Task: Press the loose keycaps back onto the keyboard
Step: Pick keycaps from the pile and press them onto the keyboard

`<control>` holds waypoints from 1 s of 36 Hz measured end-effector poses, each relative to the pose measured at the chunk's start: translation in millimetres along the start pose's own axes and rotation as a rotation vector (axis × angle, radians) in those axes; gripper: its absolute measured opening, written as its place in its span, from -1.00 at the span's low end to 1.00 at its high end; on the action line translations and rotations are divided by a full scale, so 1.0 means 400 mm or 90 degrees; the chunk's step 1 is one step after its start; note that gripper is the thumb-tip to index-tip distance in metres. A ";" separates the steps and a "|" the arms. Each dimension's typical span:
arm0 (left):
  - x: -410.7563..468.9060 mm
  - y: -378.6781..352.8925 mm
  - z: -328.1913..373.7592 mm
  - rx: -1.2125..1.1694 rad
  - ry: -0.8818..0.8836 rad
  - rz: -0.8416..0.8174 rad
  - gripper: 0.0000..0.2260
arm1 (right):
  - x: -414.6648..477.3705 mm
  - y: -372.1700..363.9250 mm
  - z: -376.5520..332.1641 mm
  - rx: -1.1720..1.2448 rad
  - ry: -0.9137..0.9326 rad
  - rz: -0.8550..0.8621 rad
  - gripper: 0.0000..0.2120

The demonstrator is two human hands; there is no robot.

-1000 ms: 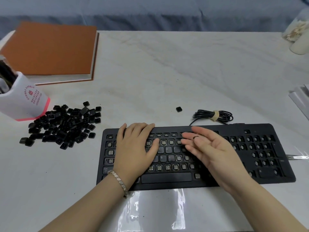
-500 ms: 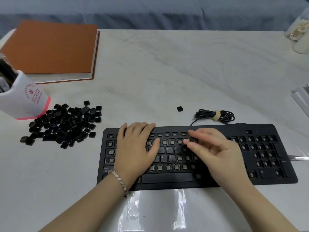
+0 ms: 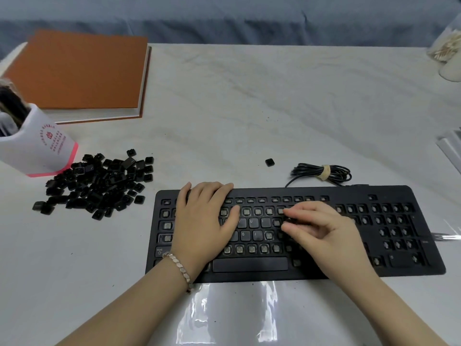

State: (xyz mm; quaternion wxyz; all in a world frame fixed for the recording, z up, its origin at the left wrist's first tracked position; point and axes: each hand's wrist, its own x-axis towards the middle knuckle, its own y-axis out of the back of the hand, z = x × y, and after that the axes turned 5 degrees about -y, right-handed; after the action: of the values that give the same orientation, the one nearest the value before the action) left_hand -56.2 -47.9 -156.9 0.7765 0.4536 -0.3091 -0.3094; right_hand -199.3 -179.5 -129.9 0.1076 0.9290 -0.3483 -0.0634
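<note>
Step in hand: seating one cap. Right hand (image 3: 321,233) is curled low over the middle of the keyboard (image 3: 394,193). Thumb and index tips pinch what looks like a black keycap (image 3: 290,219) right at a bare socket in the upper letter row. The cap is hard to separate from the black deck, so alignment can't be read. Left hand (image 3: 204,221) lies flat, fingers straight, gripping nothing, palm down on the keyboard's left block; bracing it, I'd say. Just left of the right fingertips a few letter keys (image 3: 252,222) are already on, and the space bar (image 3: 249,264) sits nearer the body, between the two wrists. Nearly every other socket is bare, so the job looks early. Supply: keycap pile (image 3: 99,186) on the desk (image 3: 249,108), well out to the left of the left hand, past the keyboard edge. One stray keycap (image 3: 269,162) lies beyond both hands' fingertips, near the coiled cable (image 3: 324,172). Next move, my read: square the cap over its socket, release the pinch, push straight down with a fingertip until it seats. A tilted push risks a bent clip. After that, reach left to the pile and match legend to position.
</note>
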 end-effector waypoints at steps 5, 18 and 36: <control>0.001 0.001 0.000 0.002 -0.003 0.001 -0.59 | -0.004 0.008 0.017 -0.113 0.042 -0.011 -0.68; 0.000 0.000 0.001 0.001 0.000 0.001 -0.58 | 0.003 -0.013 0.035 -0.248 0.089 -0.022 -0.75; 0.001 -0.003 -0.001 0.011 0.002 -0.001 -0.58 | 0.015 -0.030 0.049 -0.266 0.064 -0.037 -0.78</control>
State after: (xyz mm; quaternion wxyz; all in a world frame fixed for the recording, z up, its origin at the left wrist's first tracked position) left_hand -55.7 -48.6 -158.1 0.7729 0.4610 -0.3098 -0.3068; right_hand -191.0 -177.5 -152.2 0.3129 0.8982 -0.2952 -0.0907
